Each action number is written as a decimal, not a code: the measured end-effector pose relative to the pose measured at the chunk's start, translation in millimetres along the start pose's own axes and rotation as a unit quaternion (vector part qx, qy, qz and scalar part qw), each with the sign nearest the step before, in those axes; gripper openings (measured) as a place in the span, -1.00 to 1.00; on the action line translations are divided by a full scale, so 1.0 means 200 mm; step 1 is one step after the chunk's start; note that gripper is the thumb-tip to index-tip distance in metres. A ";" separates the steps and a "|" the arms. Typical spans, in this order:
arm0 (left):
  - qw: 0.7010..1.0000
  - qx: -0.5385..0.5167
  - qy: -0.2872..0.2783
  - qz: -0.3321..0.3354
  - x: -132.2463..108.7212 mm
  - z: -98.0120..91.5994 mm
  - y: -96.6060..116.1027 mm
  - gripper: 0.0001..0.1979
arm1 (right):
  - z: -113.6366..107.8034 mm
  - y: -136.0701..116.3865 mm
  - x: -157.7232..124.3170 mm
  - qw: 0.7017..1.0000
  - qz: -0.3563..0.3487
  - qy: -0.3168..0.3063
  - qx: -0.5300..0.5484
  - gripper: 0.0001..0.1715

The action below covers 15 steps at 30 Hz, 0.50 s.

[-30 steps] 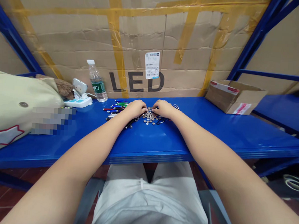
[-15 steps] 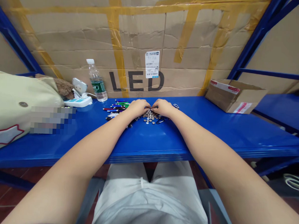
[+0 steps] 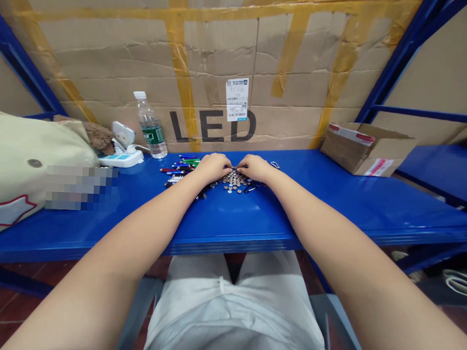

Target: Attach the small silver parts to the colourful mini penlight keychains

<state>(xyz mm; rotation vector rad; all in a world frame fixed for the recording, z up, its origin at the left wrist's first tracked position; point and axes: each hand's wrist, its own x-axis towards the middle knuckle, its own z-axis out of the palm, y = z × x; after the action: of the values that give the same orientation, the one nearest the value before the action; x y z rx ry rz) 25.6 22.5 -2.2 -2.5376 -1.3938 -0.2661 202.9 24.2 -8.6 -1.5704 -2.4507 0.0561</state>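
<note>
A pile of small round metal pieces that look like coins [image 3: 235, 181] lies on the blue table between my two hands. My left hand [image 3: 214, 167] is over the left part of the pile, its fingers drawn together in a pinch. Opposite it, my right hand [image 3: 254, 168] also pinches, fingertips over the far side of the pile. Whatever either holds is too small or hidden to name. Several pens [image 3: 177, 173] in various colours lie left of my left hand, partly covered by it. A dark carabiner [image 3: 250, 188] lies beside my right hand, and a silver carabiner [image 3: 275, 165] lies behind it.
A water bottle [image 3: 151, 131] stands at the back left beside a white power strip [image 3: 122, 159] with a plug-in charger. A pale bag [image 3: 19, 153] covers the table's left end. An open cardboard box [image 3: 366, 150] sits at the back right. A large LED carton [image 3: 298, 126] rises behind.
My left hand has shifted slightly left, so the gap between the two hands' fingertips is a little wider. The right hand and the pile look nearly the same.
</note>
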 end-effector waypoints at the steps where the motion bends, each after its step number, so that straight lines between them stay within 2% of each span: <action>1: 1.000 -0.002 -0.002 0.000 0.00 0.00 0.00 -0.73 | 0.00 0.00 0.00 1.000 0.002 0.007 0.008 -0.68; 5: 1.000 -0.019 -0.011 -0.011 0.00 -0.01 0.00 -0.72 | -0.01 0.02 0.00 0.999 0.013 0.023 0.031 -0.73; 15: 0.995 -0.087 -0.036 -0.032 0.03 0.02 -0.02 -0.77 | -0.02 0.00 0.00 0.999 0.030 -0.001 0.040 -0.74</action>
<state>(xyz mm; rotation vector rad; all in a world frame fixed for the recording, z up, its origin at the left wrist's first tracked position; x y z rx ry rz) 26.3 30.5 -3.1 -2.6683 -1.5443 -0.3232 203.7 24.4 -5.1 -1.6090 -2.3719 0.1643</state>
